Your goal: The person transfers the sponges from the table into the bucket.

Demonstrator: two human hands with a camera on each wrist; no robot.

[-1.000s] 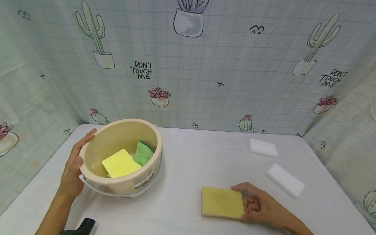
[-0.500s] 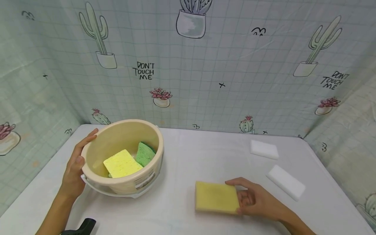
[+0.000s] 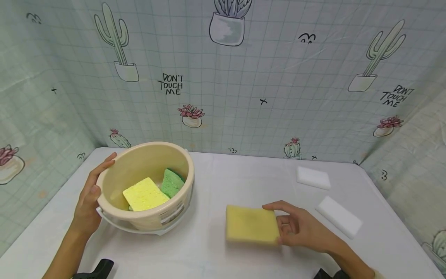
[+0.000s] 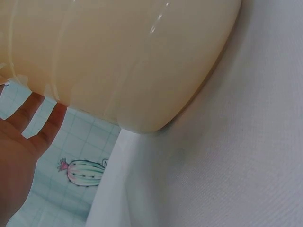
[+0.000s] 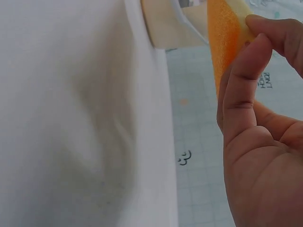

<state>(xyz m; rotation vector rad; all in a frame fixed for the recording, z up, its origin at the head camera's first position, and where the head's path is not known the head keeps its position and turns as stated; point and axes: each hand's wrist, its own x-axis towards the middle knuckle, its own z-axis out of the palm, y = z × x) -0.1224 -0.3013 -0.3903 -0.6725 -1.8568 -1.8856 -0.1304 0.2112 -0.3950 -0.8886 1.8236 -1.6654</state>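
The right hand (image 3: 304, 229) pinches a yellow sponge (image 3: 251, 225) to its left; the left hand (image 3: 87, 203), spread, touches a bucket (image 3: 144, 161).

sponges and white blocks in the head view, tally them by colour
Yellow: 2, held sponge and yellow sponge in the bucket
Green: 1, green sponge
White: 2, far block and near block
Total: 5
Left out: a sliver under the yellow sponge, too small to tell
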